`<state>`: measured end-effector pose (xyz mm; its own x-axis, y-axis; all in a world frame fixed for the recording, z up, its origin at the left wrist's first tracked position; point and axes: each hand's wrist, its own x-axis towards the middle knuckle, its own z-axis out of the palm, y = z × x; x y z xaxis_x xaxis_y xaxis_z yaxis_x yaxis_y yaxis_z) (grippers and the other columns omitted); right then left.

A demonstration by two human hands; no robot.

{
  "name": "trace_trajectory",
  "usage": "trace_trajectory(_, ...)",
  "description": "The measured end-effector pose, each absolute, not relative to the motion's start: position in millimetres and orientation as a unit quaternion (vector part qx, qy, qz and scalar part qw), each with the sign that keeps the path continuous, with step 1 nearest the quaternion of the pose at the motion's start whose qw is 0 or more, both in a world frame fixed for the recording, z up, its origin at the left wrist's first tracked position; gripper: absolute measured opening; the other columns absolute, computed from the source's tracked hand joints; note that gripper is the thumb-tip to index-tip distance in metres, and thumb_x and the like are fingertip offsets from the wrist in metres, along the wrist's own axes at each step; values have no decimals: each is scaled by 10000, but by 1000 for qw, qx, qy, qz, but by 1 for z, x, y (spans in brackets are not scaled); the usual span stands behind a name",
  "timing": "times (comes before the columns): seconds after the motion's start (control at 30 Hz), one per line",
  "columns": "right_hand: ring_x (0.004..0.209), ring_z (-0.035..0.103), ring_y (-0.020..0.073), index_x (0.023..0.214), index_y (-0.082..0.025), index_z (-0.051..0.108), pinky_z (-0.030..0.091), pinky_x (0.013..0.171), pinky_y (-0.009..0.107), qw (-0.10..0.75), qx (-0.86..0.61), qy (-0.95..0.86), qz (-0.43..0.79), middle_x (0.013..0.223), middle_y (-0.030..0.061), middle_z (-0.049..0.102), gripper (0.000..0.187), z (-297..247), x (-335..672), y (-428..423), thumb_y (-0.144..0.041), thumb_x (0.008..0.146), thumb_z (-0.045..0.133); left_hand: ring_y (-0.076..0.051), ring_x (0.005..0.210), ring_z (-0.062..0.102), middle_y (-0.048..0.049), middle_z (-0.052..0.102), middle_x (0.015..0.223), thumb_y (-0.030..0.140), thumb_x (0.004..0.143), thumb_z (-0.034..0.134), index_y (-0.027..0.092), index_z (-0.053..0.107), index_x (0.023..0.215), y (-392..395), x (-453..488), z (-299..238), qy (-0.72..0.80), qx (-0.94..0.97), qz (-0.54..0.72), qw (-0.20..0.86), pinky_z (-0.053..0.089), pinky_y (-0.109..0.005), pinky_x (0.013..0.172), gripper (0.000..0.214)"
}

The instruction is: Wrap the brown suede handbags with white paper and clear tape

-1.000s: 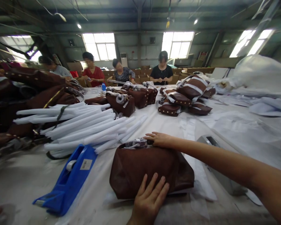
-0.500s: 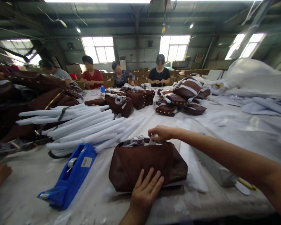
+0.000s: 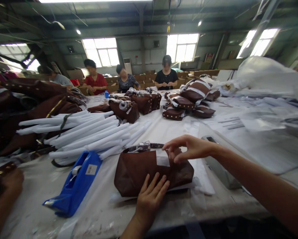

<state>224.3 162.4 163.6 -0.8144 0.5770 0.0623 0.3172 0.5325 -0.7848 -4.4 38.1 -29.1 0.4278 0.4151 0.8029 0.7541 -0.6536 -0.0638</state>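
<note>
Head view: a person's left hand [image 3: 151, 196] lies flat, fingers spread, on the near edge of a brown bag [image 3: 139, 167] that rests on the white-covered surface [image 3: 169, 127]. The right hand [image 3: 191, 148] hovers over the bag's far edge, fingers loosely curled, thumb and forefinger apart, just beside a white slip [image 3: 162, 158]. Left of the fingers sit a blue tape dispenser [image 3: 74, 184] and white rolls [image 3: 89, 136].
</note>
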Motion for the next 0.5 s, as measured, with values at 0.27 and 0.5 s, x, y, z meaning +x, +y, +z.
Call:
trace_trajectory(0.27,1479,303,324,1547,-214,336,282,1208,473,188,-297,-898,263,1606,143,324,1035,97,225,153,-510,693,841,-205,1383,477,9,616,1385,72,977,450,226,595,1343,35,-7,-23,-359,-831,-376,198,218,-464,1257,422)
trace_trajectory(0.5,917,709,248,1182,-206,734,535,908,378,287,-333,-839,322,1007,76,741,404,68,180,190,-366,811,718,-201,1380,480,8,630,1368,50,976,430,233,572,1366,36,-8,-23,-357,-831,-375,203,250,-466,1250,453)
